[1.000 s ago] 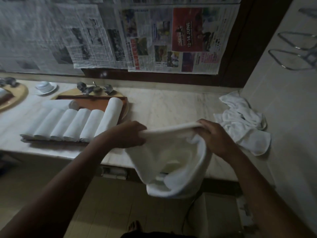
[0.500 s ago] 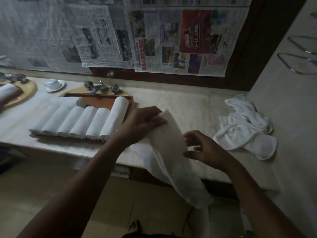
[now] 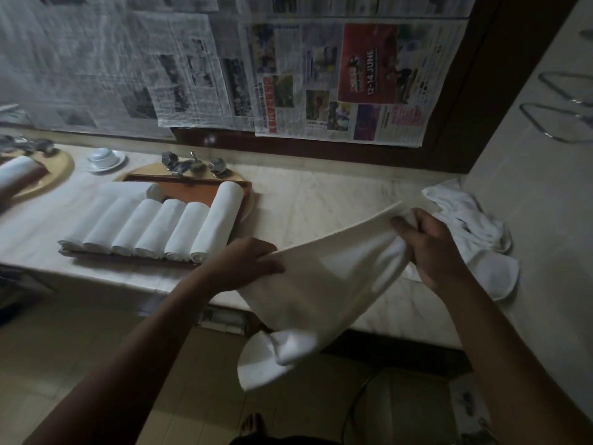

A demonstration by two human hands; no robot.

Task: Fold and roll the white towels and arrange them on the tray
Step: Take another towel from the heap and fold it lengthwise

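I hold a white towel (image 3: 327, 284) stretched in the air over the front edge of the marble counter (image 3: 321, 200). My left hand (image 3: 247, 261) grips its left end and my right hand (image 3: 430, 245) grips its bunched right end, higher up. The towel's lower part hangs below the counter edge. To the left, a brown wooden tray (image 3: 199, 189) carries several rolled white towels (image 3: 179, 231) lying side by side, with one more roll (image 3: 128, 189) lying crosswise behind them. A heap of loose white towels (image 3: 471, 232) lies at the counter's right end.
A tap with two knobs (image 3: 192, 165) stands behind the tray. A white cup on a saucer (image 3: 104, 157) sits farther left, beside a second basin with a rolled towel (image 3: 16, 171). Newspaper covers the wall behind. A tiled wall with wire racks (image 3: 564, 120) closes the right side.
My right hand, empty half a second ago, has taken hold of the towel's right end and lifted it. The towel is now stretched between both hands instead of hanging from the left hand.
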